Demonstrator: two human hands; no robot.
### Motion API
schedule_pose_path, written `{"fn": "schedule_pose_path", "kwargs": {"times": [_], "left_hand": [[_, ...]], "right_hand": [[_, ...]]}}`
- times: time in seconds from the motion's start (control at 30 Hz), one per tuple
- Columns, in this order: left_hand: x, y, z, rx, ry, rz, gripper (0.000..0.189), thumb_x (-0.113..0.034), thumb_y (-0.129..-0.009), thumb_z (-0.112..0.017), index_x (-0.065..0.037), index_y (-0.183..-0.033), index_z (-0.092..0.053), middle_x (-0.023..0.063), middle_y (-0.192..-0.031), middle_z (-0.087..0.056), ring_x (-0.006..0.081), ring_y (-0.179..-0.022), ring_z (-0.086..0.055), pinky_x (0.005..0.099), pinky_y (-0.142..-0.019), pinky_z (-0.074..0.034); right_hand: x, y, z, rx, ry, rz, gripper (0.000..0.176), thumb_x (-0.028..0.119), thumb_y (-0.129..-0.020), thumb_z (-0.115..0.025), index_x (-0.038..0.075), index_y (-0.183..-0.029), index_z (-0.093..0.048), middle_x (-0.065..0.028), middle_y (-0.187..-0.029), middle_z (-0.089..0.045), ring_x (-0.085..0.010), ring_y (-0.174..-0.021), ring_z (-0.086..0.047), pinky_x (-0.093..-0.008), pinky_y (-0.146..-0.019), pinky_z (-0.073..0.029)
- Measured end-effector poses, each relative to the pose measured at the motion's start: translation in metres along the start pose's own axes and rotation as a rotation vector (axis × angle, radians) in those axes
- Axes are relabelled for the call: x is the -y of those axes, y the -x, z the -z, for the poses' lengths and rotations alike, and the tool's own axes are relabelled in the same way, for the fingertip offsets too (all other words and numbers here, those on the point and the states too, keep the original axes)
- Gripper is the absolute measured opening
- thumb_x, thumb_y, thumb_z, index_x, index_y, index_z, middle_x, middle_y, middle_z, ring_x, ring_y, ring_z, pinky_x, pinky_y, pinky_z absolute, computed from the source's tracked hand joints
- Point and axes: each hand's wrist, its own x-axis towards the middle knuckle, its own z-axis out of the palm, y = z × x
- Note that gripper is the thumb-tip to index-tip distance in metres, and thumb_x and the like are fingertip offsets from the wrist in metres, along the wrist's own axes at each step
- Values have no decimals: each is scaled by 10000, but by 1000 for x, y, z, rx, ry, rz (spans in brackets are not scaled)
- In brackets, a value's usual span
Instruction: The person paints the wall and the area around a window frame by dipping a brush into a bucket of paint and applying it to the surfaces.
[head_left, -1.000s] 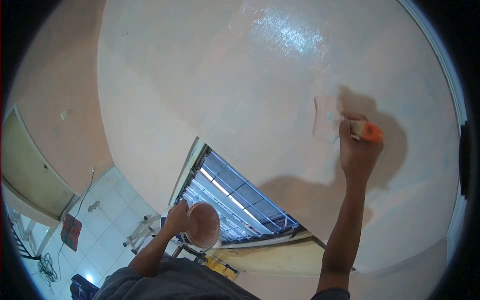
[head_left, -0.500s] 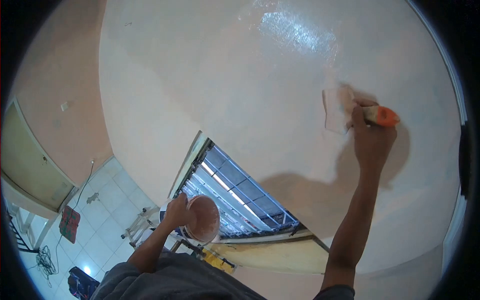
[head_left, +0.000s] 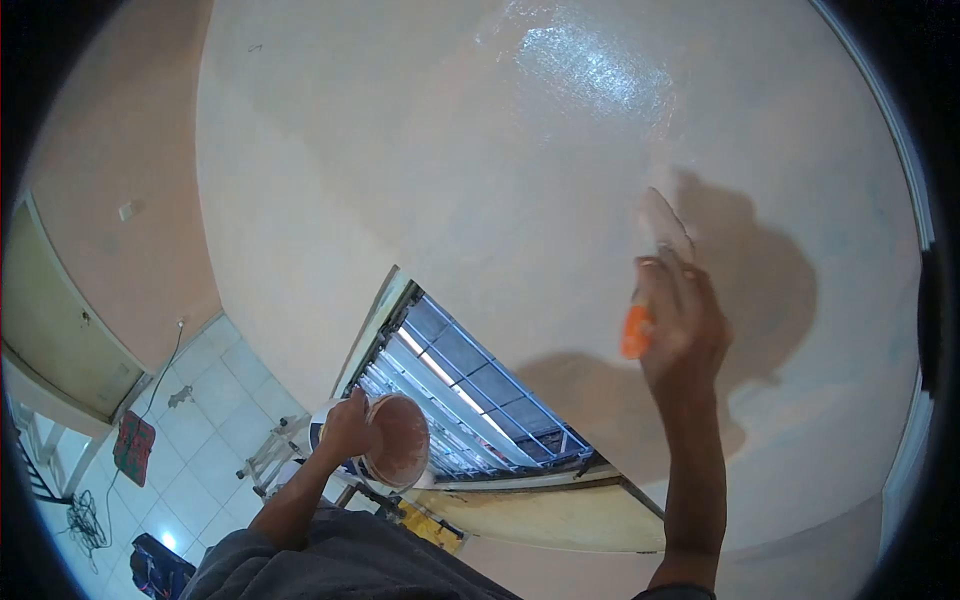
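My right hand (head_left: 685, 325) is closed round the handle of a wide brush (head_left: 636, 330) with an orange end. The pale brush head points up against the wall (head_left: 450, 150), which has a shiny wet-looking patch (head_left: 598, 70) higher up. Low on the left, my left hand (head_left: 350, 428) grips the rim of a bucket (head_left: 400, 440). The inside of that bucket is coated pinkish-brown; its contents cannot be made out clearly.
Below the wall is a window (head_left: 480, 390) with a blue metal grille. At the lower left, a tiled floor (head_left: 215, 410) holds a red-green cloth (head_left: 134, 447), a coiled cable (head_left: 88, 520) and a dark bag (head_left: 160, 568). A door (head_left: 65, 320) stands at far left.
My right hand has moved left and down, and the brush has turned so its orange end now points down instead of right. My left hand still holds the bucket, nearly unmoved.
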Motion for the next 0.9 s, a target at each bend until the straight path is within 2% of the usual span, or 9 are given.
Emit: {"fn": "schedule_pose_path", "kwargs": {"times": [0.1,0.2,0.4,0.5,0.57,0.6,0.7,0.77,0.9], "left_hand": [[-2,0,0,28,-24,23,358,-153,-641,-656,6,-914,-486,242,-799,-623,446,-797,-611,505,-702,-473],[-5,1,2,24,3,6,352,-160,-653,-658,0,-916,-487,236,-800,-624,442,-795,-610,504,-698,-469],[-6,2,10,29,29,68,336,-161,-666,-654,0,-911,-489,235,-793,-620,430,-798,-613,498,-688,-465],[-3,1,9,2,50,70,323,-149,-665,-642,3,-905,-489,242,-800,-620,436,-802,-611,500,-697,-469],[1,1,8,0,29,53,322,-146,-664,-638,8,-905,-489,249,-803,-619,441,-803,-611,504,-703,-470],[2,0,7,6,6,31,322,-143,-664,-634,13,-905,-489,255,-807,-619,447,-804,-610,507,-710,-472],[2,-3,6,-1,-3,44,341,-143,-660,-634,21,-920,-488,268,-812,-617,452,-805,-610,511,-720,-474],[0,-4,5,-3,-6,36,349,-147,-661,-637,22,-927,-486,268,-812,-616,451,-806,-610,513,-721,-473],[4,-3,-1,-89,-3,-3,274,-151,-719,-643,-10,-887,-479,239,-763,-612,454,-774,-604,509,-658,-455]], "right_hand": [[12,3,-18,82,56,4,307,-16,-640,-682,61,-935,-652,-90,-1006,-659,-232,-887,-646,-319,-711,-546],[16,-5,-27,136,119,-54,278,-18,-655,-682,67,-917,-650,-99,-994,-660,-244,-884,-645,-323,-710,-544],[11,-9,-18,59,-95,-245,224,-17,-730,-675,58,-940,-652,-96,-975,-671,-268,-904,-645,-310,-770,-533],[-8,6,-4,-230,-210,-141,159,0,-803,-642,23,-960,-645,-89,-986,-672,-222,-897,-654,-307,-793,-530],[-19,12,7,-324,-640,-537,160,27,-828,-641,23,-989,-645,-74,-991,-660,-173,-871,-645,-305,-715,-557],[-25,9,11,-325,-639,-538,160,27,-828,-641,23,-989,-645,-74,-991,-660,-173,-871,-645,-305,-715,-557],[-40,-6,16,-295,-879,-839,140,63,-857,-633,-25,-965,-636,-62,-948,-642,-138,-853,-620,-294,-714,-565],[-47,-14,9,-216,-1020,-858,153,58,-847,-628,-35,-969,-637,-59,-937,-636,-129,-841,-617,-278,-727,-569],[-50,-20,-6,-162,-801,-723,119,77,-828,-644,-1,-913,-670,-41,-805,-648,-94,-729,-612,-259,-638,-521]]}}
